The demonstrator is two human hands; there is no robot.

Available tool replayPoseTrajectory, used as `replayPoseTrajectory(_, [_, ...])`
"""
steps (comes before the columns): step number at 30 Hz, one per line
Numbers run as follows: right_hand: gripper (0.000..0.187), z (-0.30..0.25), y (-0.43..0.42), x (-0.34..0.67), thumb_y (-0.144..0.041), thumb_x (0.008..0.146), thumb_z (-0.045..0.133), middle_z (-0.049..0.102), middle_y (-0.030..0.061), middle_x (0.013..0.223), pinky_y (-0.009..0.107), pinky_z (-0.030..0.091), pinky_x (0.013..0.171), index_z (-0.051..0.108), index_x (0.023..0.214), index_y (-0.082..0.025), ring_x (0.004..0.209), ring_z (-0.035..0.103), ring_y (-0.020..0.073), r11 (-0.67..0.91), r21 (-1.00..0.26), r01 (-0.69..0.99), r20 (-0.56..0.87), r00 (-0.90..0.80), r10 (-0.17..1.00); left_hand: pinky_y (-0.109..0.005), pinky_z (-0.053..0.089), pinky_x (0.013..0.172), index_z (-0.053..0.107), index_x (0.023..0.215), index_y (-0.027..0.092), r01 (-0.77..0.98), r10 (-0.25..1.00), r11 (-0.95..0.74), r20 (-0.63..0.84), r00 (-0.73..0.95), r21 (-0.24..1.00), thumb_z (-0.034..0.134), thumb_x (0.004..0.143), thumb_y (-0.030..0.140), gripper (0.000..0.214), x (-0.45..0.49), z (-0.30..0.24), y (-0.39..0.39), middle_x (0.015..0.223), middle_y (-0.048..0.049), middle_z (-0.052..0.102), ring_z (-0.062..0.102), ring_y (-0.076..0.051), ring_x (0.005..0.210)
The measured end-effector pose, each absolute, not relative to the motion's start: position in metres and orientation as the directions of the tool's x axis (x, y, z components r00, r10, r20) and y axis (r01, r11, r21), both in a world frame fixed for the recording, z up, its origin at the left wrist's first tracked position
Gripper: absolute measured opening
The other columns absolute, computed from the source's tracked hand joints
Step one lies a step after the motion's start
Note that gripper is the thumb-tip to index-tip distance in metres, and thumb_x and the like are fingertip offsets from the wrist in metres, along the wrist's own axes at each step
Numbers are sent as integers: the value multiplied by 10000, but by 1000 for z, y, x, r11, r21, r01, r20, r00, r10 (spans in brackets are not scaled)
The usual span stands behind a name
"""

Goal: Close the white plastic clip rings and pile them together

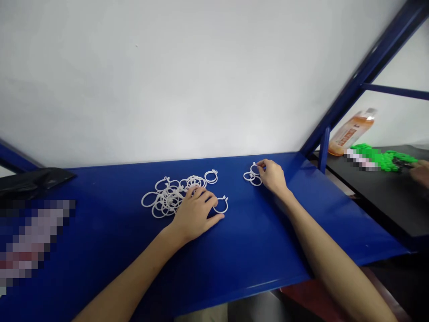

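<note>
A tangled pile of white rings with small clasp ends lies on the blue tabletop. My left hand rests palm down over the pile's right edge, fingers spread and thumb apart. One loose white ring lies by its fingertips, and a pair of rings sits just behind. Farther right, my right hand pinches a white ring between thumb and fingers. That ring lies over a small cluster of similar rings. The right fingertips are partly hidden.
A white wall stands behind the table, with a blue metal frame at the right. Beyond it, a black table holds an orange bottle and green pieces; another person's hand is there. Black plastic lies left.
</note>
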State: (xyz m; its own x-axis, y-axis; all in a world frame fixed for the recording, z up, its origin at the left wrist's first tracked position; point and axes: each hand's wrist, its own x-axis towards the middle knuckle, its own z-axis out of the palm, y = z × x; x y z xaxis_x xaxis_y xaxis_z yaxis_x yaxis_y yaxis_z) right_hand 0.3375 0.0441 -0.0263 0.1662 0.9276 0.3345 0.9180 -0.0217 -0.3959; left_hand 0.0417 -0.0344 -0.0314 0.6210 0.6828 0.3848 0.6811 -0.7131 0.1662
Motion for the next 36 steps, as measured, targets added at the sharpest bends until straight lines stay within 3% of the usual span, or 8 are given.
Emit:
replayPoseTrajectory(6, [217,-30,44,337,-239,911,530,709,93,978,295,473,745,738,955,-198,865,648,210,-25,-357,934,285,135,949,-456,372,972,539,788,221,651,672,-728,413,615,216,691,860,386,236,46,-31,-36,852,-9,657,567,-244,941])
replayPoseTrajectory(11, [236,-14,26,310,-269,961,502,673,150,1044,402,482,836,710,1013,-169,1014,571,293,169,-273,947,549,10,835,-424,424,903,568,933,212,709,698,-664,538,473,237,693,860,381,223,47,-29,-36,927,-44,657,579,-254,934])
replayPoseTrajectory(15, [198,-5,-4,270,-336,988,532,709,70,980,354,497,840,677,1030,-208,902,630,215,551,-462,695,473,-333,816,-427,437,894,562,1012,203,769,659,-617,643,389,167,689,865,385,267,46,-26,-37,950,-68,662,592,-273,955])
replayPoseTrajectory(18, [170,-10,-22,246,-346,975,567,707,26,874,292,499,730,650,1024,-206,788,650,171,544,-613,573,345,-425,837,-427,445,888,551,1023,198,764,625,-628,681,381,149,693,859,429,317,46,-25,-38,936,-70,656,595,-277,949])
replayPoseTrajectory(22, [155,-17,-27,240,-277,1001,502,702,21,849,268,487,687,637,1004,-201,729,643,148,535,-661,526,341,-425,838,-412,457,896,540,1054,221,652,669,-687,630,395,321,672,881,408,287,48,-25,-40,959,-45,658,607,-248,955])
replayPoseTrajectory(28, [160,-11,-24,249,-285,1001,504,686,49,888,275,490,677,640,999,-200,757,625,160,642,-575,508,428,-482,765,-368,497,852,594,1059,231,544,815,-566,517,260,619,626,913,295,162,47,-20,-37,914,-8,671,631,-196,904])
replayPoseTrajectory(30, [162,-10,-26,248,-292,1004,508,669,47,872,282,488,697,642,981,-205,776,613,165,693,-540,478,445,-537,717,-345,504,812,631,941,234,516,827,-557,490,276,650,611,920,281,55,44,-17,-34,883,2,678,627,-182,864])
replayPoseTrajectory(36, [210,-11,-32,242,-289,1028,459,647,45,848,284,475,707,634,957,-199,761,585,163,747,-497,440,454,-602,657,-348,488,792,629,769,230,532,790,-605,527,313,592,615,924,265,160,40,-17,-28,794,10,686,595,-181,815])
